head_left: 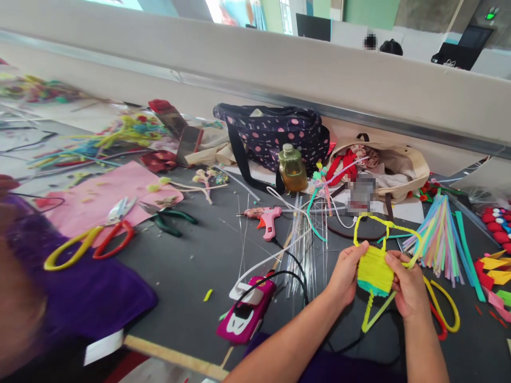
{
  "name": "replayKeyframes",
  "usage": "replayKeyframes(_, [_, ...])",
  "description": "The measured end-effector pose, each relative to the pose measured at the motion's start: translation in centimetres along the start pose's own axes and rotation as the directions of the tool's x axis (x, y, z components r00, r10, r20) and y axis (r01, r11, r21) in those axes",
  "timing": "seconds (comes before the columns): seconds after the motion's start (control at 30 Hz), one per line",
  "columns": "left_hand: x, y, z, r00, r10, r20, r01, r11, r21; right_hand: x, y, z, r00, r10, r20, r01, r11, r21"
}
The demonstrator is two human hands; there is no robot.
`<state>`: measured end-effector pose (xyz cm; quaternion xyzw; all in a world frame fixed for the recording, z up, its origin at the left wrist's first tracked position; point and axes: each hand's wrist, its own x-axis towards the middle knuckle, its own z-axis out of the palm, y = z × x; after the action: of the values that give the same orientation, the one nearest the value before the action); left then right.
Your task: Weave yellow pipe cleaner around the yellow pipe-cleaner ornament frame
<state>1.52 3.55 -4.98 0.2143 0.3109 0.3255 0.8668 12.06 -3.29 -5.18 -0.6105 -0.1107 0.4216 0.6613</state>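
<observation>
At the lower right of the frame, the left hand and right hand pinch opposite sides of a yellow wrapped piece, each grip closed on an edge, likely to keep it flat and steady above the table. It looks fuzzy and squarish, teal along the bottom, with looped stems above and a bent stem below.

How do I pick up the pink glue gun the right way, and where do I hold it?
Probably take the glue gun by its handle, from the near right side: the handle sticks out toward you, while the nozzle points left.
</observation>
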Motion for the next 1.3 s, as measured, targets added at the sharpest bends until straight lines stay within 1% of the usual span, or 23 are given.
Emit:
replayKeyframes(0.17, [0.5, 0.2, -0.4, 1.0, 0.019, -0.008, -0.018, 0.999, 0.045, 0.5, 0.1, 0.0, 0.998, -0.056, -0.016, 0.057, 0.995, 0.077])
replayKeyframes(0.23, [0.7, 0.3, -0.6, 1.0, 0.012, -0.012, -0.011, 0.999, 0.036, 0.8, 0.1, 0.0, 0.997, -0.081, -0.002, 0.081, 0.992, 0.098])
replayKeyframes(0.3, [1.0, 0.5, -0.8, 1.0, -0.009, -0.013, 0.009, 1.0, 0.008, 1.1, 0.1, -0.4, 0.991, -0.129, -0.015, 0.13, 0.982, 0.134])
replayKeyframes(0.37, [1.2, 0.7, -1.0, 0.999, -0.022, -0.023, 0.022, 1.0, -0.017, 1.5, -0.2, -1.3, 0.984, -0.169, -0.049, 0.176, 0.965, 0.194])
replayKeyframes(0.4, [1.4, 0.8, -1.1, 0.999, -0.025, -0.033, 0.024, 0.999, -0.022, 1.6, -0.5, -1.8, 0.984, -0.172, -0.052, 0.179, 0.956, 0.234])
replayKeyframes(0.47, [1.6, 1.0, -1.3, 0.998, -0.024, -0.05, 0.023, 1.0, -0.016, 1.8, -1.1, -3.1, 0.986, -0.165, -0.003, 0.157, 0.938, 0.31])
replayKeyframes(0.5, [1.6, 1.1, -1.3, 0.998, -0.024, -0.054, 0.023, 1.0, -0.007, 1.8, -1.4, -3.7, 0.985, -0.175, 0.004, 0.163, 0.927, 0.338])
replayKeyframes(0.57, [1.7, 1.1, -1.5, 0.998, -0.019, -0.061, 0.02, 1.0, 0.012, 1.8, -1.9, -4.8, 0.978, -0.206, -0.021, 0.199, 0.911, 0.361])
replayKeyframes(0.6, [1.8, 1.1, -1.5, 0.998, -0.014, -0.065, 0.015, 1.0, 0.019, 1.9, -2.1, -5.3, 0.975, -0.22, -0.011, 0.208, 0.905, 0.372])
replayKeyframes(0.7, [1.8, 1.1, -1.6, 0.997, 0.0, -0.071, 0.002, 1.0, 0.022, 2.0, -2.4, -6.3, 0.968, -0.228, 0.102, 0.171, 0.901, 0.398])
replayKeyframes(0.73, [1.8, 1.1, -1.6, 0.997, 0.005, -0.071, -0.004, 1.0, 0.019, 2.0, -2.5, -6.5, 0.966, -0.227, 0.123, 0.161, 0.902, 0.399])
replayKeyframes(0.8, [1.9, 1.1, -1.6, 0.997, 0.018, -0.072, -0.017, 1.0, 0.012, 2.2, -2.6, -7.1, 0.968, -0.237, 0.088, 0.185, 0.901, 0.393])
replayKeyframes(0.9, [1.9, 1.2, -1.6, 0.996, 0.037, -0.079, -0.036, 0.999, 0.007, 2.3, -2.9, -7.8, 0.959, -0.282, -0.039, 0.275, 0.885, 0.376])
replayKeyframes(0.93, [1.8, 1.3, -1.6, 0.996, 0.043, -0.08, -0.043, 0.999, 0.01, 2.4, -2.9, -7.8, 0.952, -0.3, -0.064, 0.301, 0.88, 0.368])
replayKeyframes(1.0, [1.7, 1.3, -1.5, 0.995, 0.057, -0.082, -0.055, 0.998, 0.033, 2.3, -2.9, -7.4, 0.944, -0.324, -0.059, 0.324, 0.881, 0.344])
replayKeyframes(1.1, [1.4, 1.1, -1.4, 0.996, 0.056, -0.069, -0.051, 0.995, 0.081, 2.0, -2.5, -5.9, 0.951, -0.308, 0.014, 0.291, 0.912, 0.291])
replayKeyframes(1.2, [1.3, 0.8, -1.3, 0.999, 0.045, -0.023, -0.043, 0.996, 0.08, 1.3, -2.2, -4.4, 0.96, -0.278, 0.026, 0.26, 0.925, 0.278])
replayKeyframes(1.3, [1.4, 0.5, -1.4, 0.998, 0.054, 0.011, -0.055, 0.997, 0.061, 0.7, -2.1, -3.5, 0.965, -0.261, 0.025, 0.245, 0.933, 0.265])
